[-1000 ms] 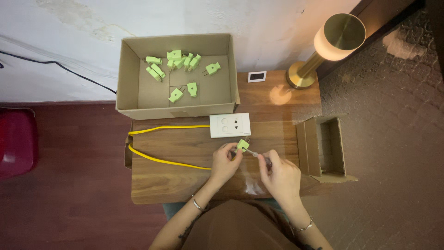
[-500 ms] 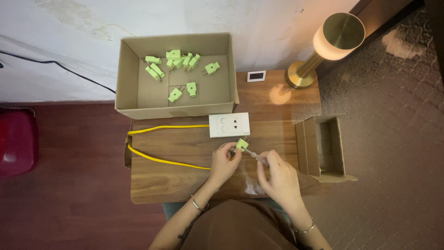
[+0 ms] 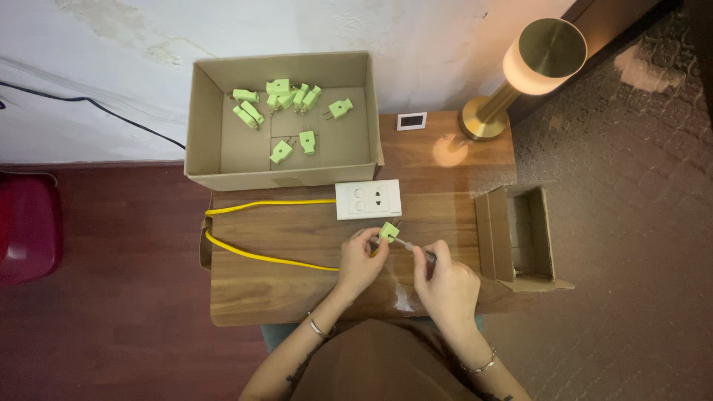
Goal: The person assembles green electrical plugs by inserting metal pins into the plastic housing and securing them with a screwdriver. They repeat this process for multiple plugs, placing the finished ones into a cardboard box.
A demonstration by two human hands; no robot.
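Left hand: the left hand [image 3: 362, 260] is pinching a green plug [image 3: 388, 232] between fingertips and thumb, closed firmly on its body and holding it just above the table, near the middle.
Right hand: the right hand [image 3: 445, 286] is gripping a small screwdriver [image 3: 413, 246], fingers curled shut round the handle, and the thin shaft is pointing left into the plug.
Green plug: it is sitting just in front of the white socket plate [image 3: 368, 199], not touching it; its metal pins appear to be pointing away toward the plate.
How the plug is likely handling: judging by its looks it is a light, stiff plastic shell, small and a little slippery, so it is asking for a pinch across the flat sides, clear of the pins and the screw face.
Yellow cable: a yellow cable [image 3: 260, 256] is looping from the socket plate out to the left edge and coming back toward the left hand; it looks springy and may be tugging on the plug.
Large box: an open cardboard box [image 3: 200, 126] at the far left is holding a scatter of spare green plugs [image 3: 286, 96].
Small box: a smaller cardboard box [image 3: 486, 230] is lying on its side at the right edge of the wooden table [image 3: 252, 293].
Far right: a brass lamp [image 3: 538, 56] is glowing, with a small white card [image 3: 411, 120] lying beside its base.
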